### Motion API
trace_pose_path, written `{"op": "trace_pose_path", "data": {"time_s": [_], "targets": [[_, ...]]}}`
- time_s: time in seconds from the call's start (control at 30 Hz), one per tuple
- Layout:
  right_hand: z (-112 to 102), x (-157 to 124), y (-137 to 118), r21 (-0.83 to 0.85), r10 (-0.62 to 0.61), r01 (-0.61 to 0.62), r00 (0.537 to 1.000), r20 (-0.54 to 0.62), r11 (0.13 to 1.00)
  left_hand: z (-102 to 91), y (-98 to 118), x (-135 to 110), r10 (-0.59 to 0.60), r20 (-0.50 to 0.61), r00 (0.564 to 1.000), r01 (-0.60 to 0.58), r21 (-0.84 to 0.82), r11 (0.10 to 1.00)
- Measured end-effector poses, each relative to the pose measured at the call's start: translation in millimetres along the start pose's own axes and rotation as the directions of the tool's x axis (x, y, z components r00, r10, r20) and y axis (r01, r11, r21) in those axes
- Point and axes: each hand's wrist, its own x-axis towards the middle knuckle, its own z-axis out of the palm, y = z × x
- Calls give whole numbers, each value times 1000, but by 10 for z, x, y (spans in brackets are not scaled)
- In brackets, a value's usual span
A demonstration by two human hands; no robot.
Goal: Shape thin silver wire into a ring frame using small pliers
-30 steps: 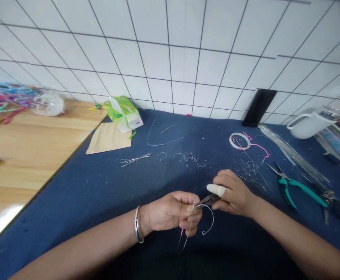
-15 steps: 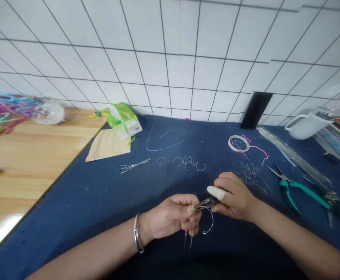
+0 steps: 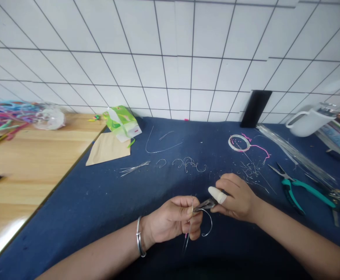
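My left hand [image 3: 177, 217] pinches a thin silver wire [image 3: 211, 222] between thumb and fingers; the wire's curved, hooked end hangs to the right. A finer, straighter strand [image 3: 188, 241] passes down from the same fingertips, with a bit of pink beside it. My right hand [image 3: 236, 198], with a white finger cot [image 3: 217, 194] on one finger, is closed round dark-handled pliers [image 3: 207, 204]. The pliers' jaws meet the wire at my left fingertips. Their handles are mostly hidden in my palm.
Bent wire pieces [image 3: 189, 164] and straight wires [image 3: 135, 168] lie on the blue cloth. A white ring dish [image 3: 230, 147] with pink beads, teal-handled pliers [image 3: 309, 190], a wire bundle [image 3: 286, 147] and a white mug [image 3: 300, 123] are at right. A green packet [image 3: 123, 121] stands back left.
The view has shifted slightly. Both hands keep their grips, while the strand hanging from my left fingers has swung a little and the pliers' jaws have turned slightly.
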Motion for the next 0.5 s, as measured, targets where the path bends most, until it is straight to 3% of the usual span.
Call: {"op": "trace_pose_path", "data": {"time_s": [0.2,0.3,0.4,0.5], "targets": [[10,-8,13,27,0,0,1000,6,1000,-16,-1,-1,-31,19,999,30,40,999],[29,-17,56,69,88,-86,996,-28,994,43,46,-13,125,-101,987,-111,132,985],[68,-10,97,65,244,-245,969,24,967,117,134,-36,324,-246,913,-247,300,921],[104,24,86,7,358,-367,911,205,930,152,216,-53,429,-355,830,-272,414,869]]}}
